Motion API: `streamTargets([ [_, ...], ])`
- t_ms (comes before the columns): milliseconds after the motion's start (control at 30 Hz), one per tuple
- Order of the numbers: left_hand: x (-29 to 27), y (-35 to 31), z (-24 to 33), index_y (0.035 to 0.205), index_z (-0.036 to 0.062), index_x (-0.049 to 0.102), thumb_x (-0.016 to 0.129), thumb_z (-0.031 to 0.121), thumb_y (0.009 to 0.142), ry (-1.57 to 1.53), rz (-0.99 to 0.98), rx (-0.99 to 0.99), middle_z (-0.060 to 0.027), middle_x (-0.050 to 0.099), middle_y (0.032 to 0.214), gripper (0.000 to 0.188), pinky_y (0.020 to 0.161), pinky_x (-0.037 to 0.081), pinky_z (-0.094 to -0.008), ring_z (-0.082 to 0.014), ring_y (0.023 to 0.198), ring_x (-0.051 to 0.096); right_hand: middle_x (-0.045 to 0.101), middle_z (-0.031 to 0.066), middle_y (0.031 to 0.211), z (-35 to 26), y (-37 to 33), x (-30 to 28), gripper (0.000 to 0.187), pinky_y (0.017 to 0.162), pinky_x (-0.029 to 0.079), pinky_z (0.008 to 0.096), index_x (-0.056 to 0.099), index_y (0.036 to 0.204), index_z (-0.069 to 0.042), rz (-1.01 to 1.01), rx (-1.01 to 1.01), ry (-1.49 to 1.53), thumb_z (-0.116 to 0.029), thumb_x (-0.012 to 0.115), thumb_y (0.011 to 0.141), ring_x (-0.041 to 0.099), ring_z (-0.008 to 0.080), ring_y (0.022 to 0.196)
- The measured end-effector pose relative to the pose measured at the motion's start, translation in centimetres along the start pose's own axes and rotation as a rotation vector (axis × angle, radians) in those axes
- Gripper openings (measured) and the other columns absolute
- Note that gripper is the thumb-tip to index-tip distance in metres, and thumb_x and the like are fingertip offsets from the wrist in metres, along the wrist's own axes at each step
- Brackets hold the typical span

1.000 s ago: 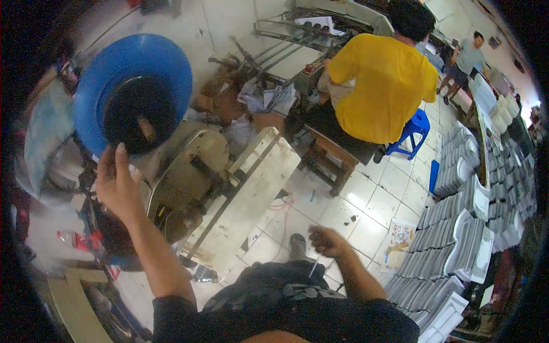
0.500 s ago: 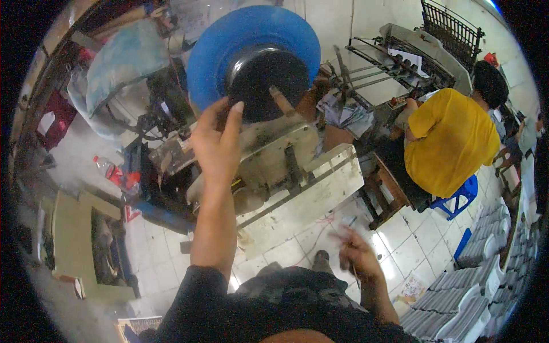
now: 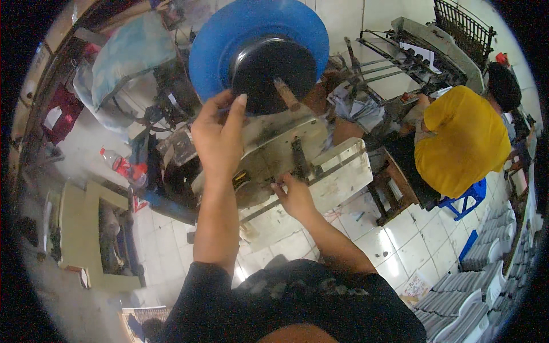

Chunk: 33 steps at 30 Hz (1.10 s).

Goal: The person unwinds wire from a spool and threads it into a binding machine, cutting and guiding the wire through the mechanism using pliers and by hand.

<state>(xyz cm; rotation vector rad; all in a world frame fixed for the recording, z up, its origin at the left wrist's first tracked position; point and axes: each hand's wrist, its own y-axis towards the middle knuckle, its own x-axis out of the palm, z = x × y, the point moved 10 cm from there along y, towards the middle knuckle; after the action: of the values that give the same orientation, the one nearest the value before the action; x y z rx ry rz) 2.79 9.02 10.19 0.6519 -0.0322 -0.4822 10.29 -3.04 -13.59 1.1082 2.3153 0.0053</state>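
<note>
A dark round disc [image 3: 269,71] with a shiny rim sits in front of a wide blue round dish [image 3: 209,54]. From the disc's face sticks a worn brown handle-like piece [image 3: 287,96]. My left hand [image 3: 217,134] is raised at the disc's lower left edge, thumb and fingers apart; whether they touch the rim I cannot tell. Below it is a pale, stained machine body [image 3: 280,146]. My right hand [image 3: 297,197] reaches to the front of this machine, fingers bent together at a small dark part; what they grip is too small to make out.
To the right, a person in a yellow shirt [image 3: 460,140] sits on a blue stool [image 3: 466,200] at another machine [image 3: 412,60]. Stacks of grey-white sheets [image 3: 457,303] fill the lower right. A red-labelled bottle [image 3: 123,166] and a beige cabinet frame [image 3: 80,228] stand left.
My right hand has risen from over the floor up and to the left, onto the machine's front. The left hand keeps nearly the same pose at the disc. The view has shifted slightly.
</note>
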Motion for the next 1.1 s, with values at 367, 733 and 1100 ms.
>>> streamTargets([
  [367,0.0,-0.4,0.2,0.108,-0.0077,0.065,0.071,0.017,0.087,-0.071,0.01,0.01,-0.0118,0.069,0.094,0.033,0.076,0.05,-0.0275,-0.0135,0.083,0.062,0.064,0.012,0.068,-2.4,9.8,-22.2,0.041,0.065,0.048,0.0376,0.07,0.084,-0.002,-0.099,-0.054,-0.225,-0.04,0.059,0.092,0.061,0.0213,0.063],
  [733,0.0,-0.3,-0.6,0.107,-0.0059,0.065,0.071,0.017,0.087,-0.092,-0.011,0.062,-0.0126,0.069,0.093,0.03,0.079,0.049,-0.0274,-0.0136,0.085,0.062,0.067,0.0103,0.079,-14.9,17.6,-24.4,0.041,0.069,0.052,0.0356,0.071,0.101,-0.005,-0.341,-0.376,-0.974,-0.043,0.06,0.091,0.065,0.0205,0.071],
  [1100,0.6,0.0,-1.2,0.107,-0.0038,0.066,0.07,0.017,0.087,-0.12,-0.089,0.0,-0.0115,0.07,0.093,0.029,0.076,0.05,-0.0273,-0.0136,0.082,0.063,0.066,0.0062,0.075,-2.7,12.0,-26.4,0.034,0.063,0.048,0.0326,0.073,0.098,-0.007,-0.372,-0.008,-0.458,-0.039,0.065,0.087,0.061,0.013,0.07],
])
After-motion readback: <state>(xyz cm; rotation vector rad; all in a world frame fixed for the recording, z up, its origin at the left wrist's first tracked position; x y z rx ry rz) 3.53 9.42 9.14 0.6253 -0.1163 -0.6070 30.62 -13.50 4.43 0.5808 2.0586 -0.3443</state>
